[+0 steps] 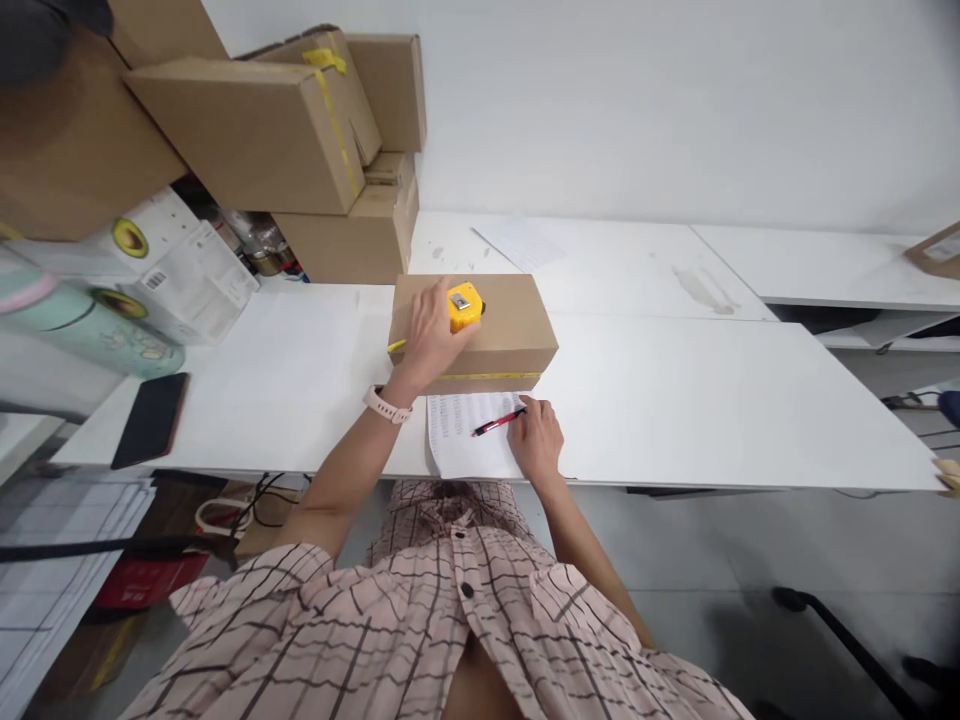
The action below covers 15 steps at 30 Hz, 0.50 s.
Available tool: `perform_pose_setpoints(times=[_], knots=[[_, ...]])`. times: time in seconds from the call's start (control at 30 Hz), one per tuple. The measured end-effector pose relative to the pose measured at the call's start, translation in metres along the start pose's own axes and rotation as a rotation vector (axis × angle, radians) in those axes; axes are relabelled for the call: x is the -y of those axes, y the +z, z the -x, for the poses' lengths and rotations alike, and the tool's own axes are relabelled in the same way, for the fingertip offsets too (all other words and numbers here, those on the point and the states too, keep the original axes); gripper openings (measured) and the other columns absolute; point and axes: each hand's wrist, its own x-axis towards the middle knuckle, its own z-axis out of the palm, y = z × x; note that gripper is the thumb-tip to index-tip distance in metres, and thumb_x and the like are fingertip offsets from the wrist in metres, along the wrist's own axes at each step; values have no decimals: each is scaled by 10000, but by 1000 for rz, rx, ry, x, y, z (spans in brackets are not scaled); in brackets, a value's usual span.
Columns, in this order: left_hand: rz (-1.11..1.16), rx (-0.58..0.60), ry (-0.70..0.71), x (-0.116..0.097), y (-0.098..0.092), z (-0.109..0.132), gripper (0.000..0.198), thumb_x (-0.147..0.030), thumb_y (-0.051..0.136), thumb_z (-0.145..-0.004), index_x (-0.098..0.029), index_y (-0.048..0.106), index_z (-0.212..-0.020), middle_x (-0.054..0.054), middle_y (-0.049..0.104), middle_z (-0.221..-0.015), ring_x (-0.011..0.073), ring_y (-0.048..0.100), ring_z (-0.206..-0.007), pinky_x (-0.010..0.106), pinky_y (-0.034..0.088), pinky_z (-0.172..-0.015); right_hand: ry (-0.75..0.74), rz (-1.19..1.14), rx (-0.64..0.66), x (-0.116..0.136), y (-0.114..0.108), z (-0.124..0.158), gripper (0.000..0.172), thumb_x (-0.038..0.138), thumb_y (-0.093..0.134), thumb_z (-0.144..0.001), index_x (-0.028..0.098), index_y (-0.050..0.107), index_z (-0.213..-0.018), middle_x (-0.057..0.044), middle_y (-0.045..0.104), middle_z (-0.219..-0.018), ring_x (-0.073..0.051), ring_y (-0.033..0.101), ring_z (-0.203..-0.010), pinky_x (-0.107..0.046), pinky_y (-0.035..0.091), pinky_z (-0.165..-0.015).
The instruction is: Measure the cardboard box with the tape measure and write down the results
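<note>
My left hand [429, 335] lies on top of a small cardboard box [510, 325] on the white table [675, 400], its fingers closed around a yellow tape measure [464, 306]. A strip of yellow tape blade runs along the box's near edge. My right hand [536, 438] rests on a printed sheet of paper [461, 435] in front of the box and grips a red pen [496, 424]. A pink watch sits on my left wrist.
Stacked cardboard boxes [262, 130] fill the back left corner, with white packages [184, 280] and a green bottle [90, 330] beside them. A black phone [150, 418] lies at the table's left front edge. Another paper sheet [521, 242] lies farther back.
</note>
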Motion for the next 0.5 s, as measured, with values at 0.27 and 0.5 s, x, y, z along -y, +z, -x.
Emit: perform_pose_setpoints(times=[0.27,0.5], knots=[[694,389,-184,-36,-21,17,636,-441,660,-874,-195,398,-1399,61,670,-1006,191,669,-866,308,504,-738,209,-848,-142,38,-61,-24,318,447,483,-974,225,677,-1093,-98,708,-1028,-226,660,-948,-387,546,-819],[885,558,-323,-44,-36,38,700,-519,683,-861,-176,397,-1401,25,653,-831,141,586,-691,263,442,-602,329,-1433,415,67,-113,-69,431,591,576,-904,233,721,-1097,-87,760,-1061,-224,710,-946,-400,592,-874]])
